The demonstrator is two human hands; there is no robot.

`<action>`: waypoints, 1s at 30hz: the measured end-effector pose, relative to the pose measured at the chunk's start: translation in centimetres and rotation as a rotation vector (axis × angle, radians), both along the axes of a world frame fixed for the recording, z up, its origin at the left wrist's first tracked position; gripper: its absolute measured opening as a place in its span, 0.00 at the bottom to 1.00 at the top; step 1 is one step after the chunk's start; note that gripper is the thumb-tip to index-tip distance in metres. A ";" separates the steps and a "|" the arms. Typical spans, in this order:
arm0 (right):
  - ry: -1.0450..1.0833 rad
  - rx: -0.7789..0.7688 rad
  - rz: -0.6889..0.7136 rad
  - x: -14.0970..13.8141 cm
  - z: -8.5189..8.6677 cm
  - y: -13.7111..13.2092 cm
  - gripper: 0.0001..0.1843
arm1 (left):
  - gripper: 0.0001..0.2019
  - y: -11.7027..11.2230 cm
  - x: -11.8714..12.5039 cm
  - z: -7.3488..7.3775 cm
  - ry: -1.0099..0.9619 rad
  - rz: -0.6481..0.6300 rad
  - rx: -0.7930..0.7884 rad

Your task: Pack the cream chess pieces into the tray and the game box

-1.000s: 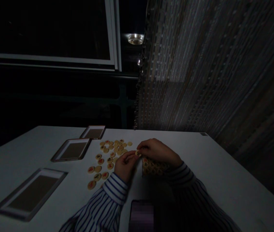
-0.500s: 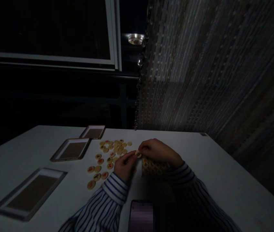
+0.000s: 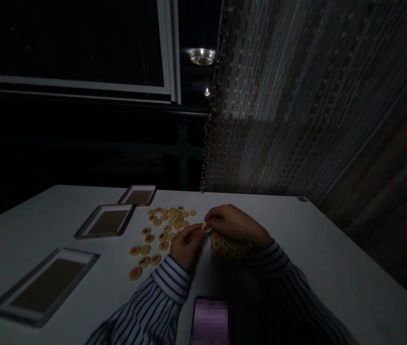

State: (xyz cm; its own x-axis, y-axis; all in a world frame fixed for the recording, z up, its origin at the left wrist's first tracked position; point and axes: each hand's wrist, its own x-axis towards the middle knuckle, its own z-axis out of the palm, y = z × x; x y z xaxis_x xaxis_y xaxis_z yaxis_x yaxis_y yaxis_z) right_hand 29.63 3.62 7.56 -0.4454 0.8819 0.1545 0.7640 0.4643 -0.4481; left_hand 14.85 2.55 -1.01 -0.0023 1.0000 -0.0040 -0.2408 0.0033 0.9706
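Observation:
A round Chinese chess piece with a dark character on its face is pinched between the fingertips of both hands. My left hand grips its left side, fingers closed. From the upper right, my right hand reaches over with thumb and fingers closed on the same piece. Below my right hand stands a box of Chinese chess pieces, packed in rows and partly hidden by the wrist. Left of my hands lie loose Chinese chess pieces, some with red or black characters up, others blank side up.
Three shallow rectangular trays stand on the left of the white table: a near tray, a middle tray and a far tray. A phone lies at the front edge. Behind hangs a bead curtain.
Almost nothing differs. The piece between my fingertips has shifted very slightly up and right, and the view has tilted a little; both hands keep their hold.

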 end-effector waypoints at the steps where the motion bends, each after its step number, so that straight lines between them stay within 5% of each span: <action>1: 0.002 0.001 -0.005 0.0 0.1 0.0 0.12 | 0.18 0.0 0.0 0.0 -0.027 -0.009 -0.003; 22: -0.026 -0.020 0.036 0.1 -0.1 -0.1 0.12 | 0.12 0.0 -0.2 0.3 0.093 0.022 0.078; 30: -0.029 -0.024 0.013 0.1 0.0 -0.2 0.12 | 0.17 0.0 -0.1 0.1 0.032 -0.015 -0.003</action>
